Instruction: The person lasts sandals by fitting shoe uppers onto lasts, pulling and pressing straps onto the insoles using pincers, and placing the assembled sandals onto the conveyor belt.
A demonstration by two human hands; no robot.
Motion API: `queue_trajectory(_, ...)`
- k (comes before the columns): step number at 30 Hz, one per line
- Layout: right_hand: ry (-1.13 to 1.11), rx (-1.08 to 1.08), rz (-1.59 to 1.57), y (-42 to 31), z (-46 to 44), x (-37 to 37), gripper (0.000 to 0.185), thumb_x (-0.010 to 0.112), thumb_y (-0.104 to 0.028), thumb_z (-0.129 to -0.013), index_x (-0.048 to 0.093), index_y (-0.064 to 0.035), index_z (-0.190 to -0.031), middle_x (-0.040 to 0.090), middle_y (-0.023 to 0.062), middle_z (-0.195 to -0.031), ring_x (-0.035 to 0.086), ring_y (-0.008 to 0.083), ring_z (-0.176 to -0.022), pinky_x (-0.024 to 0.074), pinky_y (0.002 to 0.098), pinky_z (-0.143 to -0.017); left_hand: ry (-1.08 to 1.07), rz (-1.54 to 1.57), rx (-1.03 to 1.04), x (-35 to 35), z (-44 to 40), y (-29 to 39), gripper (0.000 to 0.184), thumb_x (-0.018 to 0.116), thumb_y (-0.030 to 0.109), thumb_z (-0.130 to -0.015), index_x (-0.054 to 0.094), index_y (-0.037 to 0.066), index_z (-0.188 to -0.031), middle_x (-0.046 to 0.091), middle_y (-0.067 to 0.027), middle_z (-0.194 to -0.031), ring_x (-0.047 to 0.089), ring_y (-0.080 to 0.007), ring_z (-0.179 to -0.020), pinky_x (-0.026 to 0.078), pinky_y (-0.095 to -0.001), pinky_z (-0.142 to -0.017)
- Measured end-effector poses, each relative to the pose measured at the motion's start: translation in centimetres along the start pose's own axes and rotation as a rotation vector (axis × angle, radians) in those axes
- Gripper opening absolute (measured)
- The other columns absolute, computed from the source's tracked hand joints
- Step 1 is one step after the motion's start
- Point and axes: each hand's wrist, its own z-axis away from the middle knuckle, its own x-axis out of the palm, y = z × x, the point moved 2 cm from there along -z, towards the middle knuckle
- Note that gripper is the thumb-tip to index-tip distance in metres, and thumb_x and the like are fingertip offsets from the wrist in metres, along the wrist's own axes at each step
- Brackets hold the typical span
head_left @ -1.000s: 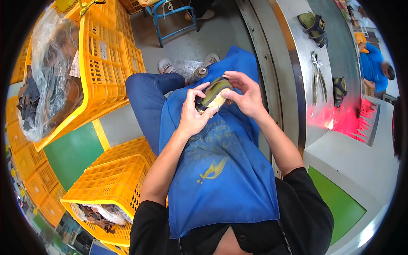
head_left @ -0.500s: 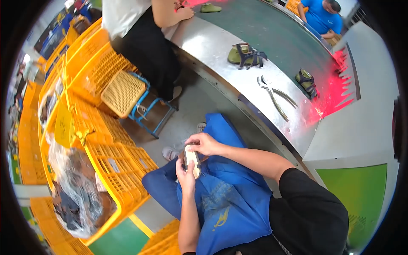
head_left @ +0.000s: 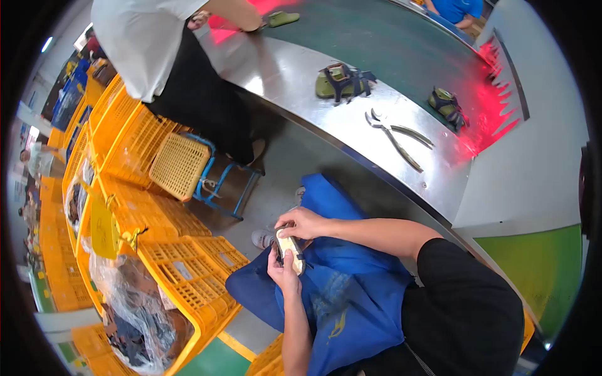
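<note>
Shoe (head_left: 288, 243): head view, lower centre of frame, over lap; cream side up, held by both hands.

L hand (head_left: 284, 272): clamped on shoe's lower part, thumb laid on cream side, fingers round the back, mostly hidden.

R hand (head_left: 304, 224): also closed on shoe, at upper end, fingers bent; exact contact pts too small to tell.

Handling: prob. best w/ L as steady clamp & R doing the fine work; even thumb pressure, flat of thumb not nail, as cream side may mark. Keep it face up, rim in sight, dark strap bits clear of thumbs.

Shoe surface: long rounded shape, pale matte face, narrow dark rim.

Apron (head_left: 370, 282): blue cloth, creased, yellow print, darker smudged patch; under the hands.

Bench (head_left: 269, 66): smooth shiny metal strip, upper centre to R; dull green surface beyond, red glare upper R.

Pliers (head_left: 387, 127): metal, long curved handles spread; on bench R of centre, well apart from hands.

Sandal (head_left: 338, 84): olive base, dark straps, upper centre; 2nd sandal (head_left: 446, 108) farther R.

Stool (head_left: 180, 166): tan woven seat, blue tube legs, L of centre.

Crate (head_left: 188, 269): yellow plastic lattice, lower L; crinkly clear bag (head_left: 135, 294) w/ brown & dark pcs inside.

Co-worker (head_left: 141, 44): pale top, dark lower clothes, upper L.
</note>
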Motion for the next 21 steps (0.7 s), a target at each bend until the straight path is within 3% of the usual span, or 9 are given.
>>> queue_trajectory(4,0.012,0.063,0.033,1.3,-0.4,1.0,0.027,0.074,-0.018,-0.094,0.075,-0.0048,-0.118,0.077,0.0093,-0.103,0.071,0.0143,-0.093,0.0577,0.0321,-0.083,0.032,0.024,-0.044,-0.2,0.2,0.0,0.053,0.076,0.002,-0.092,0.056,-0.006,-0.141,0.065,-0.0134,-0.132,0.066,-0.0203,-0.116,0.053,-0.0339,-0.103)
queue_trajectory(5,0.037,0.065,0.018,0.8,-0.2,1.2,0.029,0.073,-0.021,-0.094,0.075,-0.0063,-0.119,0.078,0.0119,-0.102,0.074,0.0179,-0.090,0.0588,0.0345,-0.082,0.027,0.027,-0.010,-0.5,0.0,-0.5,0.054,0.076,0.001,-0.093,0.056,-0.005,-0.142,0.064,-0.0132,-0.134,0.066,-0.0196,-0.116,0.054,-0.0327,-0.101)
queue_trajectory(7,0.065,-0.073,0.056,2.9,-0.9,1.5,0.026,0.072,-0.018,-0.095,0.075,-0.0041,-0.117,0.078,0.0115,-0.100,0.073,0.0159,-0.087,0.0583,0.0329,-0.080,0.034,0.006,-0.004,-0.5,-0.1,-1.0,0.053,0.076,0.003,-0.093,0.057,-0.005,-0.142,0.066,-0.0119,-0.131,0.066,-0.0183,-0.115,0.053,-0.0313,-0.100)
queue_trajectory(12,0.033,-0.028,0.019,1.2,-1.0,1.1,0.021,0.073,-0.013,-0.094,0.073,-0.0012,-0.112,0.076,0.0078,-0.093,0.071,0.0145,-0.084,0.0576,0.0318,-0.076,0.014,-0.015,0.001,0.2,0.1,0.4,0.054,0.074,0.008,-0.095,0.055,-0.007,-0.144,0.066,-0.0131,-0.132,0.065,-0.0171,-0.115,0.052,-0.0295,-0.099)
queue_trajectory(15,-0.027,0.156,-0.147,0.8,-0.7,0.7,0.023,0.075,-0.016,-0.093,0.073,-0.0014,-0.111,0.076,0.0085,-0.094,0.071,0.0154,-0.081,0.0572,0.0320,-0.074,-0.003,-0.007,-0.017,0.3,0.1,0.2,0.058,0.074,0.010,-0.095,0.053,-0.008,-0.146,0.066,-0.0150,-0.134,0.064,-0.0178,-0.117,0.051,-0.0300,-0.101)
queue_trajectory(17,0.098,-0.003,0.227,-2.1,0.4,-1.4,0.027,0.077,-0.020,-0.091,0.074,-0.0024,-0.110,0.076,0.0115,-0.102,0.073,0.0213,-0.088,0.0575,0.0336,-0.078,-0.001,-0.010,-0.015,0.4,0.2,0.5,0.057,0.074,0.009,-0.095,0.053,-0.009,-0.145,0.066,-0.0154,-0.134,0.064,-0.0184,-0.118,0.051,-0.0304,-0.102)
queue_trajectory(18,0.201,-0.184,0.355,-4.7,1.4,-3.4,0.029,0.079,-0.022,-0.088,0.074,-0.0039,-0.110,0.074,0.0145,-0.111,0.072,0.0289,-0.103,0.0568,0.0374,-0.088,0.003,-0.019,-0.020,0.4,0.2,0.6,0.057,0.073,0.009,-0.094,0.053,-0.009,-0.144,0.065,-0.0158,-0.134,0.064,-0.0190,-0.119,0.050,-0.0308,-0.103)
queue_trajectory(19,0.354,-0.371,0.544,-7.3,2.8,-5.7,0.026,0.078,-0.017,-0.087,0.075,-0.0048,-0.110,0.073,0.0155,-0.117,0.068,0.0331,-0.114,0.0536,0.0412,-0.098,-0.001,-0.015,-0.021,0.5,0.2,0.7,0.057,0.073,0.009,-0.094,0.053,-0.009,-0.144,0.065,-0.0158,-0.134,0.064,-0.0190,-0.119,0.050,-0.0308,-0.103)
queue_trajectory(21,0.603,-0.427,0.742,-11.7,5.5,-10.9,0.021,0.071,-0.004,-0.092,0.072,-0.0032,-0.113,0.071,0.0158,-0.121,0.065,0.0308,-0.121,0.0499,0.0405,-0.106,0.033,-0.042,0.048,0.6,0.4,0.8,0.056,0.075,0.009,-0.093,0.055,-0.009,-0.142,0.065,-0.0172,-0.134,0.063,-0.0209,-0.122,0.048,-0.0326,-0.106)
